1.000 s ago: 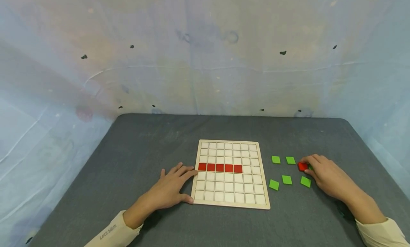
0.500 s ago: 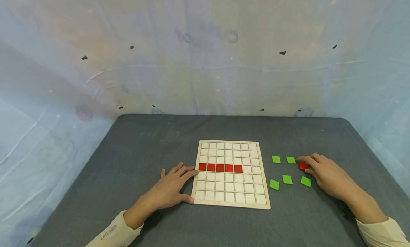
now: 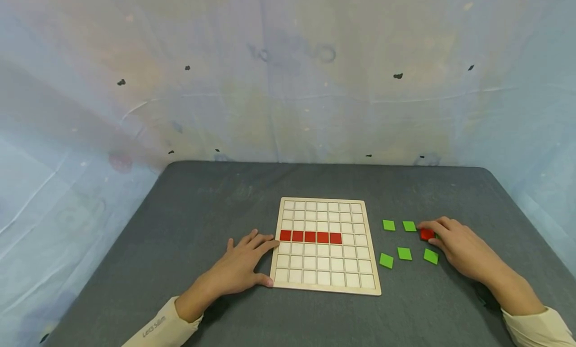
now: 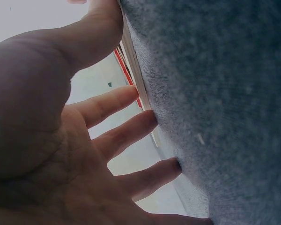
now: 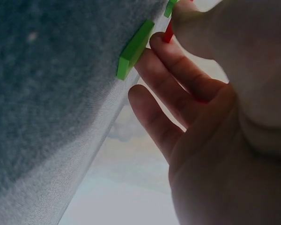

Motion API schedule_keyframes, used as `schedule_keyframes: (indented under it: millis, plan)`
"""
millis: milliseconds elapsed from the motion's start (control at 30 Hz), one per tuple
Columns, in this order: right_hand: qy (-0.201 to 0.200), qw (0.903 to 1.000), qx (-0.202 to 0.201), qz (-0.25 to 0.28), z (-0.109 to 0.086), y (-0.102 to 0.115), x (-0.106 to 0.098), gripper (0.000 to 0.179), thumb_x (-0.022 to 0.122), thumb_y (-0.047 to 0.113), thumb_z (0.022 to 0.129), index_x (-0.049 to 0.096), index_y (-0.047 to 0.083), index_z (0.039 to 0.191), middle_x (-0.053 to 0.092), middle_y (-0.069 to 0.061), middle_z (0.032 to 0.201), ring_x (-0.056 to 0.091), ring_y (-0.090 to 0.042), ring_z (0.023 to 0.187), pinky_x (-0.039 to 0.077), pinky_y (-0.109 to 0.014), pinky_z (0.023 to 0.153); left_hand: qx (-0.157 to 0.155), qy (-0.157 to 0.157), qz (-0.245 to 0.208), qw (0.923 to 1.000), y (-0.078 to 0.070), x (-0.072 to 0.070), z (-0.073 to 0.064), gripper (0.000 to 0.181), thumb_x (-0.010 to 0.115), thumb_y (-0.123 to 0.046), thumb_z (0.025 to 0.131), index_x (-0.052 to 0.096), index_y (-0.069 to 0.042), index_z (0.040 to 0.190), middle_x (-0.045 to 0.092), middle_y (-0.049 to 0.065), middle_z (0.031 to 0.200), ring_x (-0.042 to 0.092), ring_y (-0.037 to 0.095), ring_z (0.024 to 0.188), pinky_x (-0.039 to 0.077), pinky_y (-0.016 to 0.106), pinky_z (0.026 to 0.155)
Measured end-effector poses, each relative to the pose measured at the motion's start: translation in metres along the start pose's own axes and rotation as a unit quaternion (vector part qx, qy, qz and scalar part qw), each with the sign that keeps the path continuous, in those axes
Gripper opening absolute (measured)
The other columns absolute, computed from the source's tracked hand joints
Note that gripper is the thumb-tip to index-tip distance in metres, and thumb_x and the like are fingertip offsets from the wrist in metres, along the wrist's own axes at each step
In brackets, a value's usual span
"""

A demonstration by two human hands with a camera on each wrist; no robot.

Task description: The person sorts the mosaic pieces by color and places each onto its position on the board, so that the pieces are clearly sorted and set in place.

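Note:
A pale wooden grid board (image 3: pixel 321 250) lies on the dark table, with a row of several red square tiles (image 3: pixel 310 237) set in its middle row from the left side. My left hand (image 3: pixel 236 264) has its fingers spread, fingertips and thumb against the board's left edge; the left wrist view shows them along that edge. To the right of the board, my right hand (image 3: pixel 468 252) pinches a loose red tile (image 3: pixel 426 234) between thumb and fingers. Partly hidden behind those fingers is a green tile (image 5: pixel 135 50), close under the fingertips in the right wrist view.
Several green square tiles (image 3: pixel 404 253) lie scattered between the board and the right hand. The grey cloth-covered table (image 3: pixel 225 197) ends at a pale patterned curtain (image 3: pixel 292 87) behind and at the sides.
The hands, board and tiles hold nearly the same places. The right index finger has shifted slightly on the red tile.

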State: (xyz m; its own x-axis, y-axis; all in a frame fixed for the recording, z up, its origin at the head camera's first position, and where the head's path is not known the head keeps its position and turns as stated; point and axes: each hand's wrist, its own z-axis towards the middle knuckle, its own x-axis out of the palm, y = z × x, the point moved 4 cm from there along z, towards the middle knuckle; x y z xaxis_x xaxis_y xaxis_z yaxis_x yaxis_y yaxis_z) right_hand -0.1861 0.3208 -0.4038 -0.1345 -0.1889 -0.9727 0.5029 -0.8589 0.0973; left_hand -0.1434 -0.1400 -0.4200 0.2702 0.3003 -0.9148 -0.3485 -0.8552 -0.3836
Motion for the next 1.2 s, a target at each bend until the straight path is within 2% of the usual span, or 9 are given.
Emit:
schedule_keyframes:
  millis: [267,433,667,1000,1200]
  plan:
    - [-0.015,0.9997,-0.018,0.008,0.001,-0.002,-0.002,0.041,0.076,0.006,0.085,0.064,0.012,0.124,0.065,-0.005,0.106,0.064,-0.022,0.089,0.053,-0.043,0.071,0.0,-0.003,0.0,1.0,0.0,-0.001,0.001,0.084,0.082,-0.049,0.074,0.047,-0.029,0.148,0.041,-0.003,0.157,0.025,0.039,0.151,0.02,0.084,0.102]
    - [0.001,0.9997,-0.012,0.022,0.003,-0.003,-0.002,0.039,0.073,0.008,0.088,0.063,0.013,0.125,0.065,-0.007,0.11,0.064,-0.026,0.094,0.053,-0.047,0.074,-0.004,-0.003,0.001,1.0,0.0,-0.002,0.0,0.084,0.082,-0.049,0.074,0.047,-0.03,0.148,0.04,-0.004,0.158,0.024,0.038,0.152,0.02,0.083,0.103]
    - [0.012,0.9992,0.0,0.037,0.003,-0.001,-0.001,0.038,0.071,0.009,0.091,0.062,0.014,0.127,0.064,-0.006,0.111,0.063,-0.025,0.096,0.052,-0.046,0.076,-0.01,0.0,0.004,0.9999,0.001,-0.002,-0.001,0.085,0.081,-0.05,0.073,0.046,-0.031,0.148,0.04,-0.005,0.158,0.024,0.037,0.152,0.02,0.083,0.103]
    - [-0.022,0.9989,-0.04,-0.007,0.004,0.006,0.002,0.041,0.077,0.009,0.084,0.066,0.014,0.122,0.066,-0.004,0.107,0.062,-0.021,0.089,0.051,-0.044,0.072,-0.007,0.004,-0.002,1.0,0.0,-0.002,-0.002,0.085,0.081,-0.051,0.073,0.046,-0.031,0.148,0.04,-0.004,0.158,0.024,0.038,0.152,0.02,0.083,0.103]
    - [-0.02,0.9988,-0.044,-0.008,0.006,0.017,0.003,0.04,0.076,0.011,0.085,0.066,0.016,0.123,0.065,0.0,0.106,0.06,-0.018,0.089,0.05,-0.043,0.073,-0.007,0.006,-0.003,1.0,0.001,0.0,-0.001,0.086,0.08,-0.052,0.073,0.046,-0.032,0.148,0.039,-0.004,0.158,0.023,0.037,0.153,0.02,0.083,0.103]
